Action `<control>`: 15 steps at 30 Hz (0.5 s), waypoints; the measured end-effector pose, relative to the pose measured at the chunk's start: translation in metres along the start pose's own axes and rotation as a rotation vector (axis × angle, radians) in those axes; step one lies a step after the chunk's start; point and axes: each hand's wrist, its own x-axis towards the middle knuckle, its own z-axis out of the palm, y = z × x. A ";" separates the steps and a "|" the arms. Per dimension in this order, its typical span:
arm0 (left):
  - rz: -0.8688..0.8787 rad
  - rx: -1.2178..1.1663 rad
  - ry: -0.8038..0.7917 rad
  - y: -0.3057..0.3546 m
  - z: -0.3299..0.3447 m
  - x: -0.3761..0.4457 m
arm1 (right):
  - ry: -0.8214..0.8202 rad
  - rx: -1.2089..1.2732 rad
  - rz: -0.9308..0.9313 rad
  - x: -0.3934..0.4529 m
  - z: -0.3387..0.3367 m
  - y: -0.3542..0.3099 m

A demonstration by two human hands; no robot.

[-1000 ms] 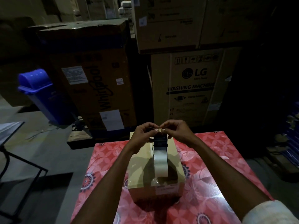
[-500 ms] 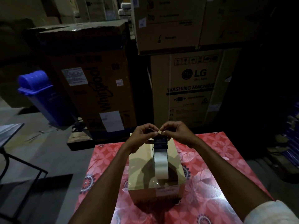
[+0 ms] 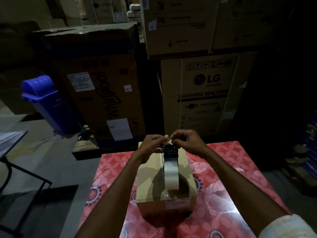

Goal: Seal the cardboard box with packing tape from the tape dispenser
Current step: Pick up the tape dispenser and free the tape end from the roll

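Observation:
A small cardboard box [image 3: 149, 182] stands on a table with a red flowered cloth [image 3: 231, 169]. On the box top stands a tape dispenser [image 3: 170, 152], black at its far end, with a roll of pale packing tape [image 3: 171, 174] facing me. My left hand [image 3: 151, 145] and my right hand [image 3: 187, 141] meet above the dispenser's far end. The fingertips of both pinch the small loose end of the tape [image 3: 167, 138]. The far edge of the box is hidden behind my hands.
Large appliance cartons [image 3: 202, 93] are stacked right behind the table. A blue swing-lid bin [image 3: 46, 103] stands on the floor at the left. A dark metal-framed table [image 3: 10, 152] juts in at the left edge. Dark clutter fills the right side.
Both hands stay pinched together over the dispenser; the fingertips have worked slightly at the tape end. The box and dispenser have not moved.

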 end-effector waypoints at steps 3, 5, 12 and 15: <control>0.011 0.032 0.001 -0.003 0.000 0.000 | 0.003 -0.024 -0.019 0.000 0.001 0.000; 0.019 0.045 0.000 -0.003 0.000 0.000 | 0.010 -0.041 -0.030 0.000 0.001 -0.001; 0.061 0.052 -0.018 -0.006 -0.003 0.001 | 0.025 -0.070 -0.047 0.000 0.000 -0.001; 0.072 0.087 -0.003 -0.009 -0.002 -0.001 | 0.079 -0.112 -0.046 0.001 0.000 0.003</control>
